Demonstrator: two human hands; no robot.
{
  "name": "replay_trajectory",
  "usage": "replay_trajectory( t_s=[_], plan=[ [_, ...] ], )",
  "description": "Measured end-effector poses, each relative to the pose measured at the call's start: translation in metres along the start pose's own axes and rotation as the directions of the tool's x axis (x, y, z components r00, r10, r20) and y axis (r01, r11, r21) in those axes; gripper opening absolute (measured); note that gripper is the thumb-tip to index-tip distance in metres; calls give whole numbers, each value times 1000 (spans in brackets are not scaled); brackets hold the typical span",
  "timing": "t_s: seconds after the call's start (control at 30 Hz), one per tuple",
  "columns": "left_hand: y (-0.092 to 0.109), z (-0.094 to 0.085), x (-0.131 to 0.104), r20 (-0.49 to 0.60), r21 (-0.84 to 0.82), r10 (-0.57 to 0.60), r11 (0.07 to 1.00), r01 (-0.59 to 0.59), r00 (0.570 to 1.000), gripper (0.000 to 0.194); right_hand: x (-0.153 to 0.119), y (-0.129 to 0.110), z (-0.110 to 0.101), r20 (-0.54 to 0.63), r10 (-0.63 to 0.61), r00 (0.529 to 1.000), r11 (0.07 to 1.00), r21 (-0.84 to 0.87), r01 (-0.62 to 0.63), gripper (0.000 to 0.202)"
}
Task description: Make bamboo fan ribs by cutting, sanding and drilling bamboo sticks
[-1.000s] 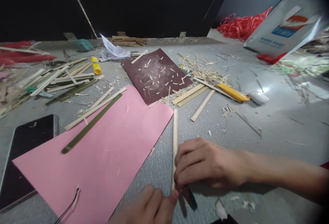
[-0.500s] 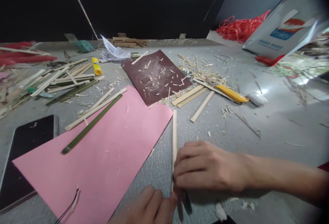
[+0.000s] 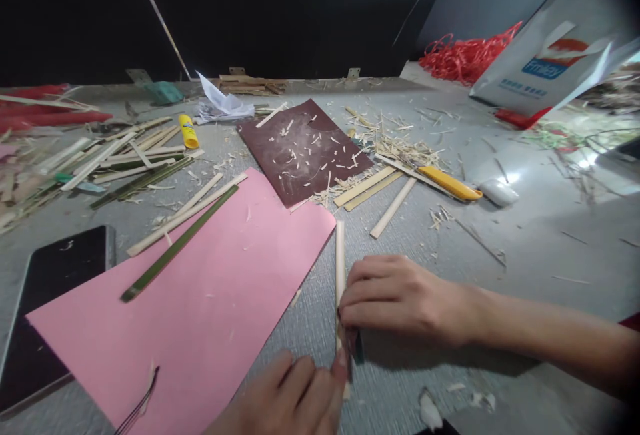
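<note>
A pale bamboo strip [image 3: 341, 255] lies lengthwise on the grey table, its far end beside the pink sheet's corner. My right hand [image 3: 400, 298] has its fingers curled together at the strip's right side; a small dark piece shows under the fingers, too hidden to name. Nearer the front edge, my left hand [image 3: 300, 395] presses on the strip's near end with its fingers bent. Left of the strip lies the pink sheet [image 3: 200, 315], with a green strip [image 3: 180, 242] across its upper part.
A phone [image 3: 60, 288] sits at the left under the pink sheet. Behind are brown sandpaper [image 3: 305, 152], a glue stick [image 3: 188, 131], bamboo strips and shavings. To the right are a yellow cutter [image 3: 450, 184], a white bag [image 3: 540, 55] and red ribbon [image 3: 465, 58].
My right hand has moved slightly away from me along the strip. The strip has shifted a little toward me, and its near end now shows beside my left hand.
</note>
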State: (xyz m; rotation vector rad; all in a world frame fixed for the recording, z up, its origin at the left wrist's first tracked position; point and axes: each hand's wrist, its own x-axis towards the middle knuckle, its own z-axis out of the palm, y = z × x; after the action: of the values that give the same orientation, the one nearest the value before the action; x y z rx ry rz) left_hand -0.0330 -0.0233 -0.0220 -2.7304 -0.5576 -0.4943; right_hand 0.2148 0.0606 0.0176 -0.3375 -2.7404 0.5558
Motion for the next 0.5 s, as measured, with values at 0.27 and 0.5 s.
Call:
replay_trajectory(
  t_s=[0.27,0.5],
  plan=[
    [2,10,-1,-56,45,70,997,-67,996,26,-4,10,-1,-68,28,997,997,-71,-32,27],
    [1,5,-6,11,26,134,991,-135,991,19,-3,10,-8,2,-34,999,989,-147,34,26]
  ],
)
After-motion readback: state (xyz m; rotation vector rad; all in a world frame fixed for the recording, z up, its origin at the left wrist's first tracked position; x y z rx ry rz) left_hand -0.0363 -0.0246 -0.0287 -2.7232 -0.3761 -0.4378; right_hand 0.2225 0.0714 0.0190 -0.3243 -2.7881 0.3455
